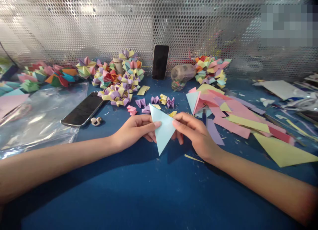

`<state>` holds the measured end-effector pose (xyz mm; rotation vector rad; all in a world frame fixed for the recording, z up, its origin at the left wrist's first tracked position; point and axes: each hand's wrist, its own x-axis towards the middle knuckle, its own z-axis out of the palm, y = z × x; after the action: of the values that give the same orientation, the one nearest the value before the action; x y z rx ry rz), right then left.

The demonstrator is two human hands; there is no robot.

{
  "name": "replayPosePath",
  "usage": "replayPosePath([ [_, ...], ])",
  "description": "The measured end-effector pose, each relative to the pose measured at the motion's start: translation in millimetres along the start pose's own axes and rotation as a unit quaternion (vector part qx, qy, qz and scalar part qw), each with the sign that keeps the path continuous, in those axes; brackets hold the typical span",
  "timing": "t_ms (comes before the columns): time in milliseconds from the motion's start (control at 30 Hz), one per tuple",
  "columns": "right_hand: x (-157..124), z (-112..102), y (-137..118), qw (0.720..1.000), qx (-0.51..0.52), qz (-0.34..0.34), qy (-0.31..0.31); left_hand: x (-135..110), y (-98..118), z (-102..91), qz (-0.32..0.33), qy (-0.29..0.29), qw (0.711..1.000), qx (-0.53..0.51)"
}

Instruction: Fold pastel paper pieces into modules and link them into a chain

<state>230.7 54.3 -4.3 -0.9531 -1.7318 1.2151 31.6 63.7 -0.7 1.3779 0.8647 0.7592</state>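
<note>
A light blue folded paper triangle [162, 130] is held up between both hands, just above the blue table. My left hand [142, 127] pinches its left edge, thumb in front and fingers behind. On the other side my right hand [192, 130] grips the right corner between thumb and fingers. Just beyond the hands lie small folded paper pieces, among them a purple piece [170, 102], a yellow piece [163, 98] and a pink piece [132, 110]. Some pieces are partly hidden by the triangle and fingers.
Left lie a black phone [83, 109], earbuds [96, 121] and a clear plastic sheet [47, 117]. Folded-paper clusters [116, 94] line the back near an upright phone [160, 62] and a tipped jar [184, 72]. Right are coloured paper sheets [238, 122] and a yellow-green sheet [283, 152].
</note>
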Motion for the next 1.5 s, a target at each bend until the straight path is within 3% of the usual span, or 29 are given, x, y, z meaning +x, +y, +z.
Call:
replayPosePath([
  [133, -0.8, 1.4, 1.3, 0.997, 0.002, -0.057, 0.048, 1.8, -1.0, -0.4, -0.008, 0.025, 0.999, -0.031],
  [367, 0.1, 4.2, 1.4, 0.973, -0.172, -0.155, 0.008, 2.3, -2.4, -1.7, -0.006, 0.006, 1.0, -0.017],
  [600, 0.3, 4.1, 0.3, 0.979, -0.146, -0.132, 0.045, 1.4, -1.6, -1.1, 0.0, -0.006, 1.0, -0.028],
  [800, 0.8, 5.5, 0.2, 0.987, -0.116, -0.069, 0.087, 1.4, -4.6, -3.2, 0.039, 0.008, 0.998, -0.057],
  [1200, 1.0, 6.0, 2.1, 0.976, -0.184, -0.05, 0.104, 0.9, -6.7, -1.8, 0.04, 0.048, 0.998, -0.019],
  [1500, 0.1, 5.5, 1.7, 0.98, -0.161, -0.032, 0.109, 1.0, -6.7, -2.8, 0.04, 0.049, 0.998, -0.013],
])
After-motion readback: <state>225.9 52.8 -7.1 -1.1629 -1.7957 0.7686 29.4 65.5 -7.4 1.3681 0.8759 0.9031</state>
